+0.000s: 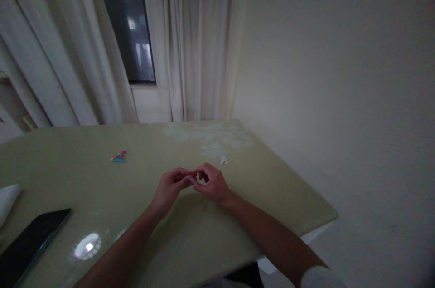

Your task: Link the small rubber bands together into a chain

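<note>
My left hand [170, 188] and my right hand [212, 183] meet over the middle of the pale green table [288, 188], fingertips pinched together. Something very small and light sits between the fingertips; it is too small and dim to identify. A small white piece [223, 160] lies on the table just beyond my right hand. Farther left lies a little pile of colourful bits [118, 157].
A dark flat tablet or phone [30, 245] lies at the near left edge, with a white object [7, 199] beside it. A lamp reflection [87, 246] shines on the tabletop. Curtains [197, 38] and a dark window [125, 20] stand behind; a wall is on the right.
</note>
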Available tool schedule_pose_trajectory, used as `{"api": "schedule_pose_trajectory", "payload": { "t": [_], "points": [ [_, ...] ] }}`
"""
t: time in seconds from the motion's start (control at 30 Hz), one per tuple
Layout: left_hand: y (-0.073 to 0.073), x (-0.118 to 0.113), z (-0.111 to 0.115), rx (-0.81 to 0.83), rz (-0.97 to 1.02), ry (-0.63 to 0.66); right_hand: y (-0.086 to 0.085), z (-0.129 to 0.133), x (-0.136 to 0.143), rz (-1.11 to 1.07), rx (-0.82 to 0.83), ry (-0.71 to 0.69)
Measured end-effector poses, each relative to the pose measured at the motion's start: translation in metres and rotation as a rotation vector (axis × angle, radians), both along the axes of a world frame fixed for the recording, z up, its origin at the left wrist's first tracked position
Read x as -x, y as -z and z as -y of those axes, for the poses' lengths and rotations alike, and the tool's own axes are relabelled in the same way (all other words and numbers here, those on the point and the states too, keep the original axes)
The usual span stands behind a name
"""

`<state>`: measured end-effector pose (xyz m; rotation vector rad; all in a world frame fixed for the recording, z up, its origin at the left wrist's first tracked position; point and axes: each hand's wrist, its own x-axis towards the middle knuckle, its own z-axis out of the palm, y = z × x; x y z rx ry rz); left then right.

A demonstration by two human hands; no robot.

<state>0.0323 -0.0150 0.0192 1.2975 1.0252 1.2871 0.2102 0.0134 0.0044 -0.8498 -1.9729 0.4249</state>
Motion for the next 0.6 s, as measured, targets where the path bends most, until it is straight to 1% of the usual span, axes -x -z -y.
{"api": "schedule_pose_trajectory", "payload": {
  "t": [0.1,0.23,0.3,0.47,0.6],
  "points": [
    [0.0002,0.0004,0.0,0.004,-0.017,0.012,0.0014,-0.0005,0.0003,0.015,0.019,0.018],
    [0.0021,0.0002,-0.0001,0.018,0.032,0.033,0.0024,-0.0001,0.0008,0.005,0.028,0.037],
    [0.0037,-0.0001,-0.0006,0.023,0.047,0.024,0.0026,0.0001,0.0009,-0.005,0.026,0.033],
    [0.0081,-0.0014,-0.0029,0.012,0.049,-0.058,0.0045,-0.0012,0.0015,-0.031,0.039,-0.012],
    [0.0099,-0.003,-0.0041,-0.01,0.02,-0.136,0.0071,-0.0023,0.0029,-0.095,0.071,-0.023]
  ]
}}
